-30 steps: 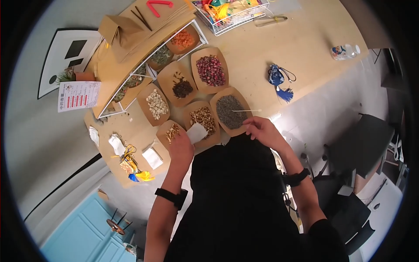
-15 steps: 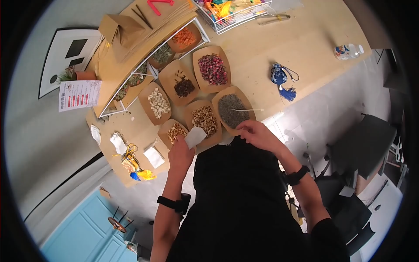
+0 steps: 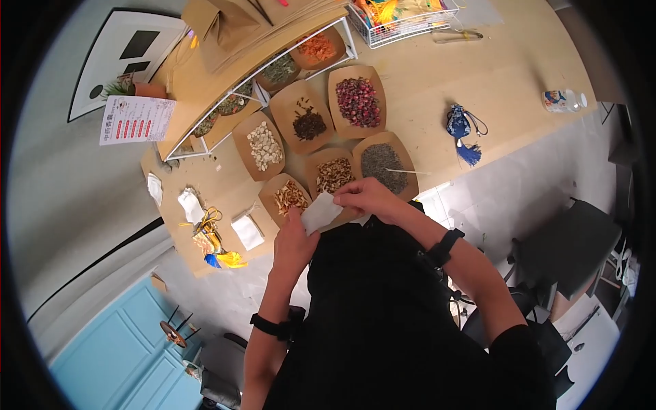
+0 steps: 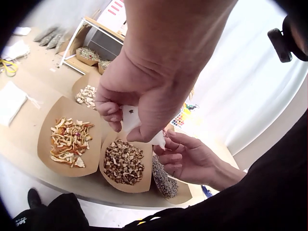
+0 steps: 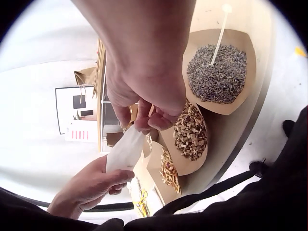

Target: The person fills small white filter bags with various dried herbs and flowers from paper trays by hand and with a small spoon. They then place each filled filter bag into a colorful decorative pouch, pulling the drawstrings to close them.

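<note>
A small white cloth pouch point(image 3: 321, 213) is held between both hands over the near edges of the paper trays. My left hand point(image 3: 294, 242) grips its lower left end, thumb on top in the right wrist view. At the opposite end, the fingertips of my right hand point(image 3: 374, 199) pinch the pouch. A small dark speck shows on the white cloth in the left wrist view. Beneath lie a tray of dried peel strips point(image 4: 72, 144) and a tray of chopped brown pieces point(image 4: 124, 163). Beside them is a tray of grey-purple lavender buds point(image 5: 216, 74) with a thin stick point(image 5: 220, 38) in it.
Farther back are trays of rosebuds point(image 3: 359, 102), dark cloves point(image 3: 309, 124) and pale slices point(image 3: 264, 146). White pouches point(image 3: 247, 232) and tasselled sachets point(image 3: 208, 239) lie left. A blue sachet point(image 3: 459, 123) and a bottle point(image 3: 562, 101) stand right, and a wire basket point(image 3: 403, 27) behind.
My right hand has moved left from beside the lavender tray and now pinches the pouch's free end. My left hand keeps its hold. The head view has shifted somewhat.
</note>
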The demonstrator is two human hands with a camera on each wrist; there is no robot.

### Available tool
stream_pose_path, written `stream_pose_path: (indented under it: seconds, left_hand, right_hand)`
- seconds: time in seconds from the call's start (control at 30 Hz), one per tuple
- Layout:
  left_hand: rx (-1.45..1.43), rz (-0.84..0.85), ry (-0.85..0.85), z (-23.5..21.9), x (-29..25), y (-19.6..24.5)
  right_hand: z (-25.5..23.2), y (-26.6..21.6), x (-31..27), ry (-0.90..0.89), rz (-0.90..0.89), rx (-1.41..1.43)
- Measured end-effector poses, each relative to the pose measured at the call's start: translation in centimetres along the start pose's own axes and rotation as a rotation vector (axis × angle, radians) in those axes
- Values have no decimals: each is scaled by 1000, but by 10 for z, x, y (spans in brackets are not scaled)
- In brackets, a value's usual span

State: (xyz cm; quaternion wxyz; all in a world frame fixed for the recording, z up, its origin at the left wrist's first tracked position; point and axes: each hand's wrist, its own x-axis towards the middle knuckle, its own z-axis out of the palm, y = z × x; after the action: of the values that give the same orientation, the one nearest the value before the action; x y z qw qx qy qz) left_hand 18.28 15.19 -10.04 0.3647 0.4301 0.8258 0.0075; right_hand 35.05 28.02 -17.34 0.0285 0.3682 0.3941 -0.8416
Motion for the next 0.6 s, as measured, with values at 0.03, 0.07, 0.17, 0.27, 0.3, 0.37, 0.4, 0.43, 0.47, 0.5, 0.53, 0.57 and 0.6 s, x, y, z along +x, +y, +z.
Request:
stream_pose_path:
  seconds: [0.03,0.07,0.17,0.27,0.3,0.37,0.4,0.43,0.47,0.5,0.53,0.57,0.6]
  left_hand:
    - [-18,5,1,-1,-1,1]
    - [-36,9,3,-2,-1,0]
    - [-42,28,17,-2,-2,-4]
    - [-56,4,7,-1,-2,-2]
    - [-60,2,7,0,-3,-2]
    - [-55,36,46,2,-2,-1]
    - [-63,29,52,3,-3,-2]
    - [-47,53,85,5,-4,-3]
    - [-29,77,119,6,-5,-4]
    - [-32,71,124,6,-5,-5]
    - [-10,63,114,5,-4,-4]
    - [12,56,102,6,-4,-3]
    - [8,54,103,6,-4,-3]
  right_hand:
    - [2,-4,-2,35,-28,-4]
    - [3,-7,-3,69,-58,-9]
    - [6,-10,-4,96,-66,-29]
    - [7,-13,-4,89,-79,-55]
    - [8,-12,-4,89,-76,-58]
    - [8,-13,-1,72,-38,-34]
    - [8,-15,-1,65,-35,-43]
    - [10,-17,-1,84,-84,-46]
    - [12,-18,0,103,-135,-48]
    - [12,-18,2,96,-134,-53]
    - [12,-18,3,94,-133,-62]
    - [11,-17,4,95,-131,-70]
    - [11,-17,4,94,-129,-73]
